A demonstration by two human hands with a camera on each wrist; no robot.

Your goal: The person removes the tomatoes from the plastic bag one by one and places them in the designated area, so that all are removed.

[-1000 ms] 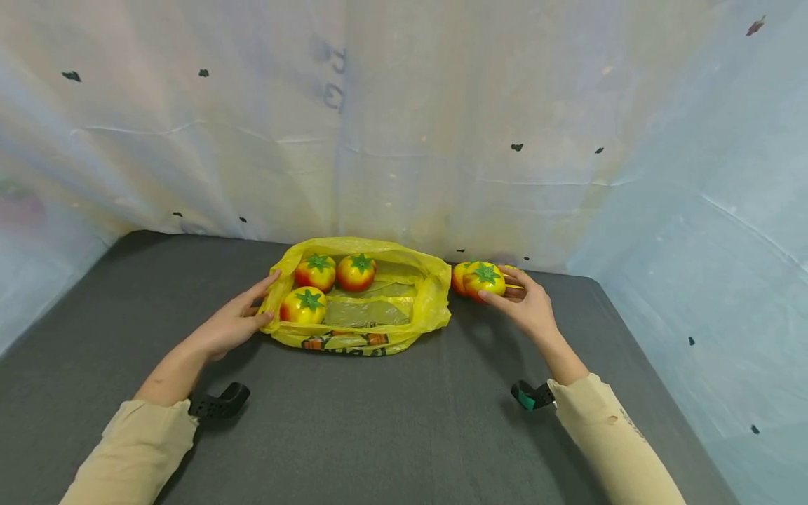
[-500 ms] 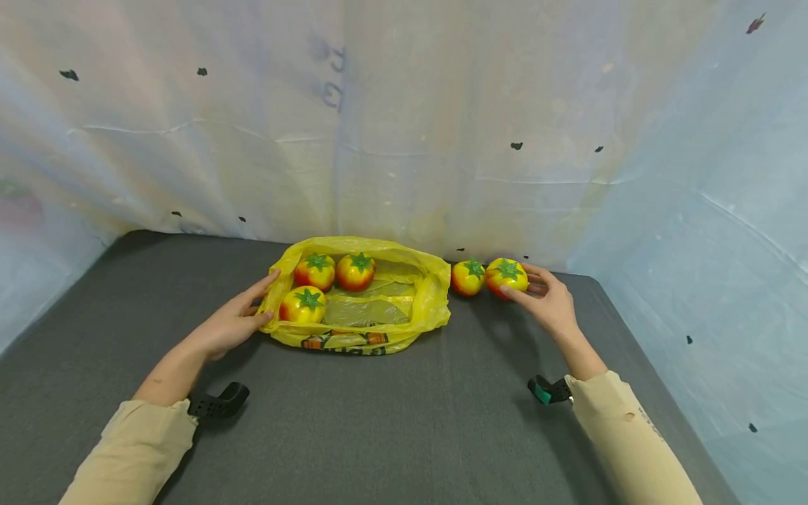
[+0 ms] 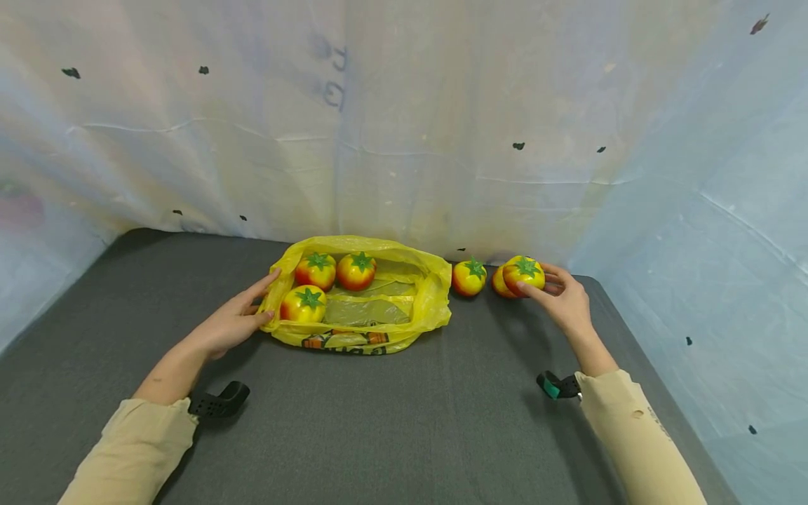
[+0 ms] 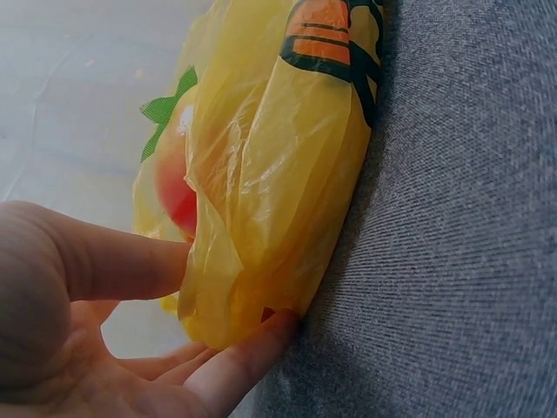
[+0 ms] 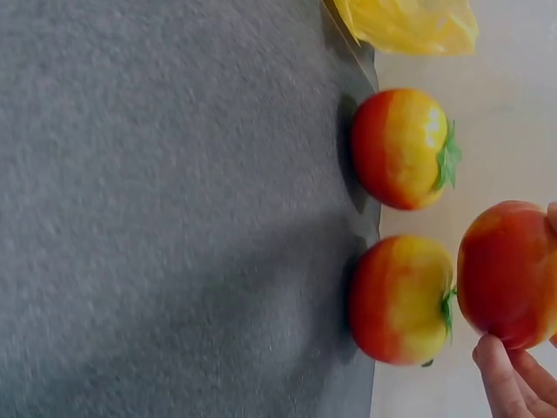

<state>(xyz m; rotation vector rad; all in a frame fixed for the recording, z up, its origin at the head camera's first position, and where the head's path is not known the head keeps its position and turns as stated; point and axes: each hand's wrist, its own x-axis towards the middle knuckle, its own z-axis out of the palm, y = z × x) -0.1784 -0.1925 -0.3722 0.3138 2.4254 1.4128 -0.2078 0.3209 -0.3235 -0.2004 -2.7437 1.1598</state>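
Note:
A yellow plastic bag [image 3: 432, 294] lies with its mouth up and wide, three red-and-yellow toy tomatoes [image 3: 315, 271] in its left part. My left hand [image 3: 235, 319] holds the bag's left end, thumb at the rim and fingers against its side in the left wrist view. To the right of the bag stands one tomato [image 3: 468, 279], and beside it another tomato [image 3: 499, 283], partly hidden. My right hand [image 3: 564, 303] grips a further tomato [image 5: 507, 277] between thumb and fingers, raised off the table and just over that partly hidden one.
Dark grey cloth covers the table [image 3: 379, 428], whose far edge meets a pale plastic sheet [image 3: 429, 140]. The right sheet wall [image 3: 707, 280] runs along the table's right side. Black wristbands [image 3: 219, 401] sit at both wrists.
My right hand has moved to the right with its tomato, away from the one beside the bag. The partly hidden tomato now shows behind it. My left hand and the bag stay put.

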